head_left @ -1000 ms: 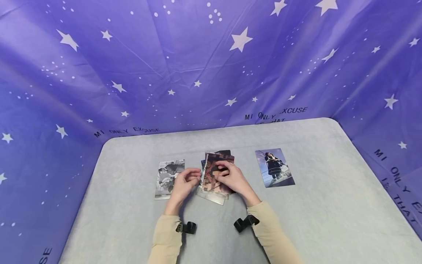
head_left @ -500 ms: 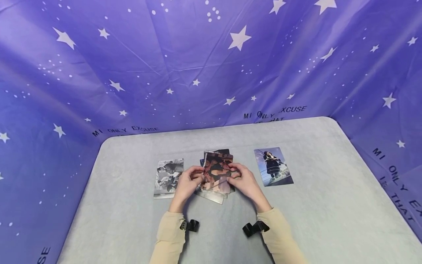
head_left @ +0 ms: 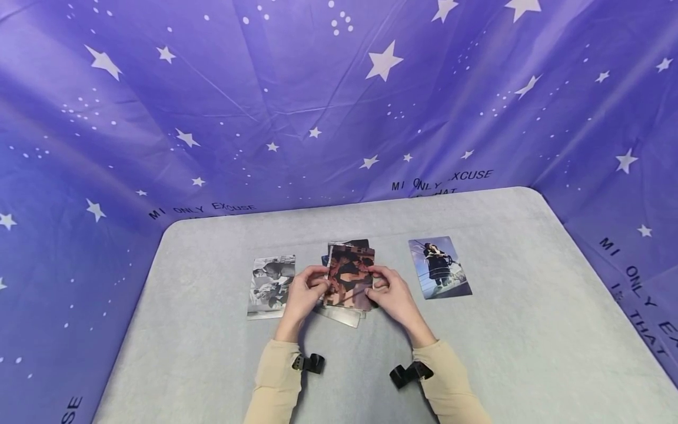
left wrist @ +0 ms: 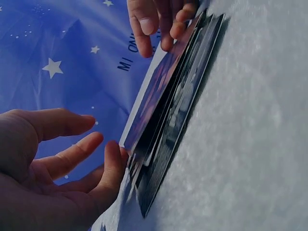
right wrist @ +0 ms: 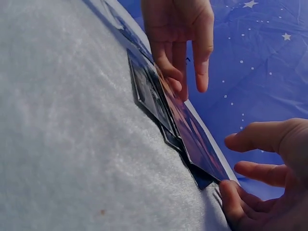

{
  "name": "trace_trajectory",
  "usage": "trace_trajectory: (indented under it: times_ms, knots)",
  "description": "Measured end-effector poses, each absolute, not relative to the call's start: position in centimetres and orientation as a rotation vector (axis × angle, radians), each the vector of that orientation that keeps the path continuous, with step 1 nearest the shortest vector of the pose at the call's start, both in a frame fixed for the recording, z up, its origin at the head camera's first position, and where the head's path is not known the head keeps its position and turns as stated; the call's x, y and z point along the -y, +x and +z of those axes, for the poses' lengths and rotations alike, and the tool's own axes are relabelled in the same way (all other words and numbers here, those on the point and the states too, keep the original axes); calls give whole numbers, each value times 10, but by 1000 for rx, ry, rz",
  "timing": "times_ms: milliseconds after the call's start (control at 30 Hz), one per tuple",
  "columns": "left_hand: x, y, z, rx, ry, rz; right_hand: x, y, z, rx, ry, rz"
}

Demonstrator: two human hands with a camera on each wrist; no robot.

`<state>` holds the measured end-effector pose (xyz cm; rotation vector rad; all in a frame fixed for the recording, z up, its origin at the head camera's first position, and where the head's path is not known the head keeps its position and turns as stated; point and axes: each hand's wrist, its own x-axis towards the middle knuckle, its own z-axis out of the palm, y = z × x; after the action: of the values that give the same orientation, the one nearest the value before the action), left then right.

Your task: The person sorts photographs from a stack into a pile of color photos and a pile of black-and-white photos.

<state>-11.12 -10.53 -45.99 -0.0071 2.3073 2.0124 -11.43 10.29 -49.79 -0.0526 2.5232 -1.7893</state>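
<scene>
In the head view a pile of photos (head_left: 339, 316) lies mid-table, its edges uneven. On top is a reddish-brown photo (head_left: 349, 277). My left hand (head_left: 304, 297) is at this photo's left edge, fingertips touching it. At the opposite edge my right hand (head_left: 394, 297) touches with thumb and fingers. Both wrist views show gently bent, spread fingers by the photo's edges, without a clear pinch. A black-and-white photo (head_left: 271, 282) lies left of the pile, partly behind my left hand. To the right lies a photo of two people at a ship's railing (head_left: 439, 268).
The grey table (head_left: 519, 353) has a rounded far edge. Behind it and along both sides hangs a purple cloth (head_left: 296, 88) with white stars and printed words. Each sleeve carries a black wrist device: one on the left (head_left: 309, 363), one on the right (head_left: 410, 374).
My right hand has drawn back from over the top photo to its right edge. My left hand has shifted slightly right against the left edge. The two side photos stay put.
</scene>
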Motion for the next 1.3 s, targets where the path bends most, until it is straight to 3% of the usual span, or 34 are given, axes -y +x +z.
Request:
trace_trajectory:
  times_ms: [367, 700, 1300]
  knots:
    - [99, -123, -495, -2100, -38, 2193, -106, -115, -501, -2428, 78, -1931]
    - [87, -126, -494, -1959, -95, 2223, -121, -114, -498, -2210, 113, -2098]
    - [50, -127, -495, -1888, 61, 2157, -165, -120, -491, -2134, 36, -2054]
